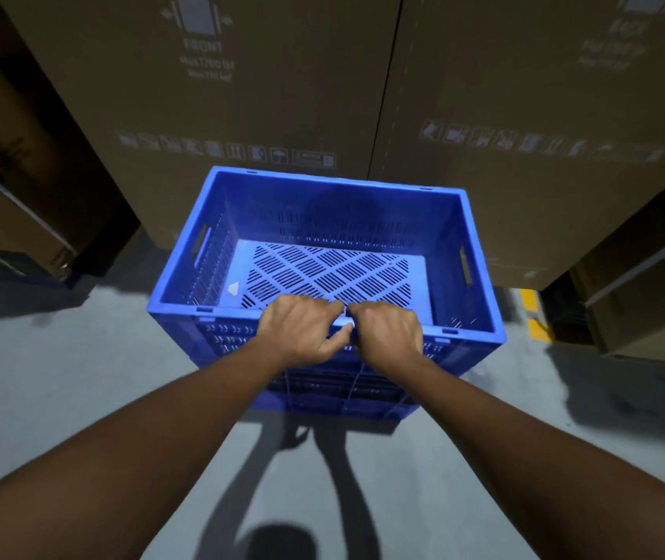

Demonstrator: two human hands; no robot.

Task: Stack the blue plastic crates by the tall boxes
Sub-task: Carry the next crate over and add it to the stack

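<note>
A blue plastic crate (480,252) with slotted walls and a perforated floor sits on top of another blue crate (334,402), whose side shows below it. The stack stands right in front of two tall brown cardboard boxes (241,107). My left hand (298,329) and my right hand (387,333) grip the near rim of the top crate side by side at its middle, fingers curled over the edge into the crate. The top crate holds nothing except a small white scrap in its near left corner.
More cardboard boxes (19,163) bound with straps stand at the left, and others (646,284) at the right. A yellow floor marking (537,317) shows right of the crates. Grey concrete floor (80,377) spreads on both sides, with my shadow on it.
</note>
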